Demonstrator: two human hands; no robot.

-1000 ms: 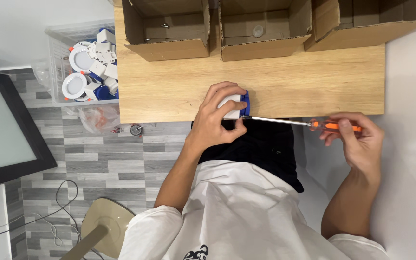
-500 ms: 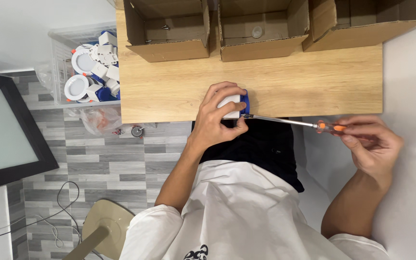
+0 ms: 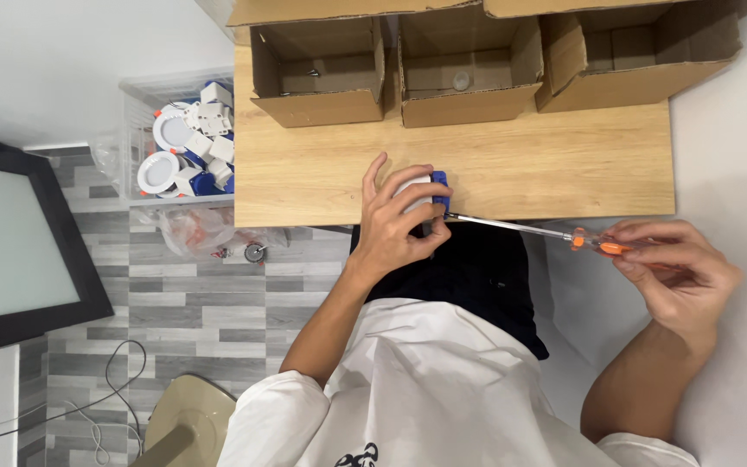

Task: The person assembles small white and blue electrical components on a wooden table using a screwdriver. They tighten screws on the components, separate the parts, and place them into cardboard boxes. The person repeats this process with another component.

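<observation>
My left hand (image 3: 398,223) grips a small white and blue part (image 3: 424,191) at the near edge of the wooden table (image 3: 546,164). A long screwdriver (image 3: 525,229) with an orange handle runs from that part out to the right. Its metal tip meets the blue side of the part. My right hand (image 3: 672,275) pinches the orange handle off the table's right end, fingers curled round it.
Three open cardboard boxes (image 3: 317,73) (image 3: 464,73) (image 3: 641,56) stand along the table's far edge. A clear bin (image 3: 179,143) with several white round fittings and blue parts sits left of the table. A dark-framed panel (image 3: 19,251) and a stool (image 3: 188,428) lie on the tiled floor.
My right hand has shifted slightly along the screwdriver handle and turned, as in twisting it. My left hand keeps holding the part in the same place.
</observation>
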